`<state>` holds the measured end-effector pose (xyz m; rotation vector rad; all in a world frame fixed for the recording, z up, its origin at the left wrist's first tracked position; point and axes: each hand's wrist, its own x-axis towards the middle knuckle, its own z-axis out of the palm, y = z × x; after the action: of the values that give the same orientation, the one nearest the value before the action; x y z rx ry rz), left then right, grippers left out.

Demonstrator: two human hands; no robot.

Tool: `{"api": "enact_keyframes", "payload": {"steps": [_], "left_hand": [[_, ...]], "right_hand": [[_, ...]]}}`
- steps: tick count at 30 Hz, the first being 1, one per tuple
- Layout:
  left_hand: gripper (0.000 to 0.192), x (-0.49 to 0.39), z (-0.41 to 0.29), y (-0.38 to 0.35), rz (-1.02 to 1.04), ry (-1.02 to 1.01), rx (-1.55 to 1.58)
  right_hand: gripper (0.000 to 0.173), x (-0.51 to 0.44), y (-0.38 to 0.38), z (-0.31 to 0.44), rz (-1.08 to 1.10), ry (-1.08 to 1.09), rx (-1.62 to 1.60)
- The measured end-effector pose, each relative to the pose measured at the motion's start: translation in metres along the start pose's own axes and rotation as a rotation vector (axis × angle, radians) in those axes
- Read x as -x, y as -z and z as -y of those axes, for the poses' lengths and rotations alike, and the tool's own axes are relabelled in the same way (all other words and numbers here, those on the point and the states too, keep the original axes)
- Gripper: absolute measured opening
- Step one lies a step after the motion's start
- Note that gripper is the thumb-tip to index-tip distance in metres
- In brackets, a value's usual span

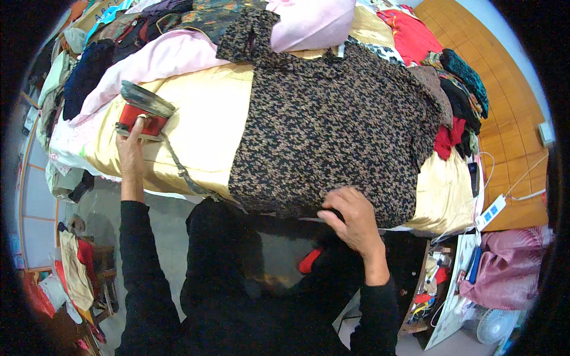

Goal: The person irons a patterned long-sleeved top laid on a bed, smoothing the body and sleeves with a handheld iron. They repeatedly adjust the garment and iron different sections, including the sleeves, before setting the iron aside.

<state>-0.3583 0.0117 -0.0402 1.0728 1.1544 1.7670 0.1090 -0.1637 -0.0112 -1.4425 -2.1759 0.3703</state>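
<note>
My left hand (132, 149) is closed around the red handle of a clothes iron (149, 100), over the yellow satin cloth at the left. The iron is tilted, with its metal base turned away from me. Its cord (176, 162) trails down to the near edge. A dark garment with a small tan print (329, 133) lies spread across the bed in front of me. At its near hem, my right hand (354, 216) has its thumb and fingers curled on the fabric, which appears pinched between them.
Pink cloth (311, 22) and heaped clothes (102, 66) lie behind and left. More clothes (463, 98) are piled at right, beside a wooden headboard (503, 111). A white power strip (490, 212) hangs near the right corner. A fan (498, 325) and open drawer (423, 293) sit lower right.
</note>
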Motion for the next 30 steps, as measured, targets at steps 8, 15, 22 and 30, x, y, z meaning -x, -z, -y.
{"api": "enact_keyframes", "payload": {"steps": [8,15,22,30], "left_hand": [[0.021,-0.024,-0.031,-0.043,-0.011,-0.093,-0.202],[0.032,0.002,-0.096,-0.122,0.313,-0.051,-0.491],[0.041,0.025,-0.074,-0.252,0.771,-0.318,-0.780],[0.059,0.003,0.002,-0.325,0.939,-0.182,-1.342]], "right_hand": [[0.030,-0.016,0.028,-0.084,-0.351,-0.148,0.308],[0.042,-0.016,0.014,-0.132,-0.296,-0.254,0.512],[0.042,-0.019,0.012,-0.126,-0.306,-0.292,0.458],[0.041,-0.018,0.014,-0.125,-0.345,-0.275,0.424]]}}
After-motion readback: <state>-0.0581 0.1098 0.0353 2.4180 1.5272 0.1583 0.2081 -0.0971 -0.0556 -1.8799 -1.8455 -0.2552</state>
